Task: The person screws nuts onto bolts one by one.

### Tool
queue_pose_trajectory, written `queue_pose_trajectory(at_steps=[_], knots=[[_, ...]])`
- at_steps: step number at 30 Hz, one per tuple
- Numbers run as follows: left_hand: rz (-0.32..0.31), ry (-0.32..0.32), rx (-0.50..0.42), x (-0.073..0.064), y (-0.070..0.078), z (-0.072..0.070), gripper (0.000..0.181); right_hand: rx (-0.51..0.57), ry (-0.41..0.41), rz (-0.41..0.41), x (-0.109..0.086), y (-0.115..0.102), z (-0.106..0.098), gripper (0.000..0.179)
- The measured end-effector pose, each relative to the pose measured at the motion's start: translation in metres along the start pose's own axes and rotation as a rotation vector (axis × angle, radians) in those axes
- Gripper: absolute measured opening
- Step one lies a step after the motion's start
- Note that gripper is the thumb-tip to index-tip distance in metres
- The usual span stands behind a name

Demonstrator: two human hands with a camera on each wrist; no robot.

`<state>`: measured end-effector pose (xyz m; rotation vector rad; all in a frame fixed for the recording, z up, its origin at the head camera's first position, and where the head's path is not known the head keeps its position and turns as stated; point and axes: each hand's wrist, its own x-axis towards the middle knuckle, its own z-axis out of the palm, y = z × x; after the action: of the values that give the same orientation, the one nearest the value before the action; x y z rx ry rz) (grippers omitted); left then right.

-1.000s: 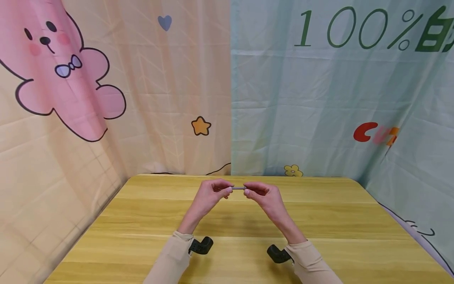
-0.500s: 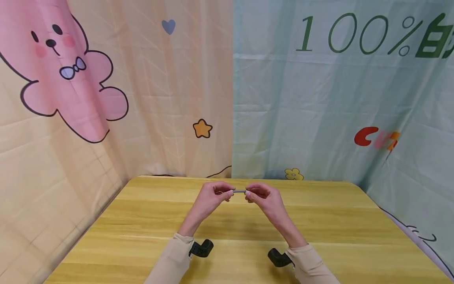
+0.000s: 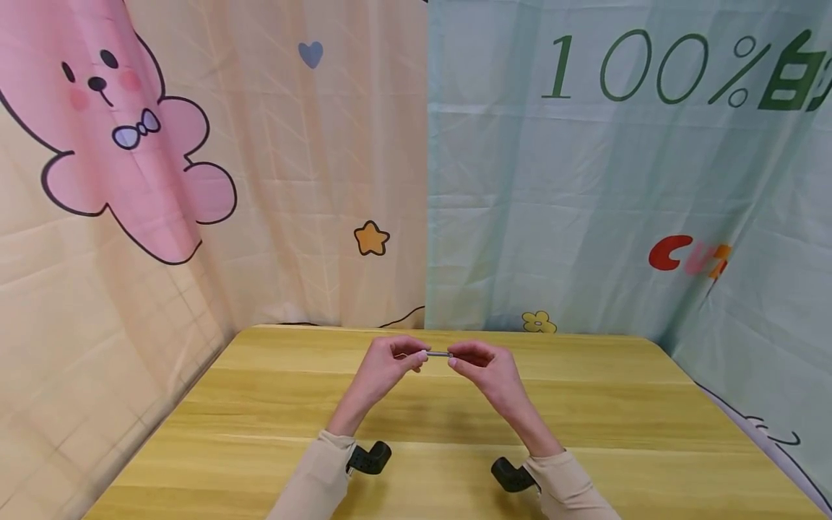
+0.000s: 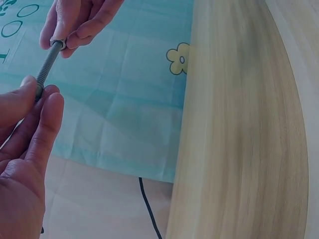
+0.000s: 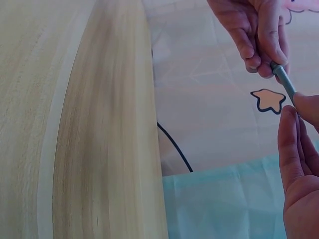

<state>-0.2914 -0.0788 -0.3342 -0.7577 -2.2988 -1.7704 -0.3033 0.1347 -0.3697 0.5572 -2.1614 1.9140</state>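
A grey metal bolt [image 3: 438, 354] with a threaded shaft [image 4: 48, 64] spans the gap between both hands, held roughly level above the table. My left hand [image 3: 388, 362] pinches its head end [image 5: 274, 66] between thumb and fingers. At the other end, thumb and fingertips of my right hand [image 3: 486, 367] pinch a nut [image 4: 60, 44] around the shaft. The right fingertips partly cover the nut in the head view. In the right wrist view the right thumb and fingers hide that end of the bolt.
The light wooden table [image 3: 429, 462] extends beneath both forearms. Behind its far edge hang a peach curtain [image 3: 273, 180] and a pale blue curtain [image 3: 552, 202], with more cloth on both sides. A black camera mount sits on each wrist [image 3: 370, 458].
The head view has tilted up slightly, so everything sits lower in it. My right fingers have shifted a little around the nut end, while the left hand keeps its pinch on the bolt.
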Motion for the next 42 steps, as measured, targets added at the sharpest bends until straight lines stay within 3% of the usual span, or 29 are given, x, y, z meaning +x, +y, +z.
queue_pose_trajectory(at_steps=[18,30,37,42], knots=[[-0.016,0.004,-0.027,0.0,0.003,0.0,0.013,-0.021,0.004,-0.019,0.0,0.0,-0.002,0.027],[-0.004,-0.004,-0.051,0.002,-0.002,0.0,0.013,0.033,-0.024,0.034,0.003,-0.001,-0.001,0.027],[-0.006,0.006,-0.069,0.011,-0.03,0.003,0.013,0.02,-0.037,0.042,0.002,0.002,0.0,0.031],[0.01,0.014,-0.072,0.012,-0.033,0.006,0.013,0.011,-0.024,0.052,0.002,0.003,0.0,0.032]])
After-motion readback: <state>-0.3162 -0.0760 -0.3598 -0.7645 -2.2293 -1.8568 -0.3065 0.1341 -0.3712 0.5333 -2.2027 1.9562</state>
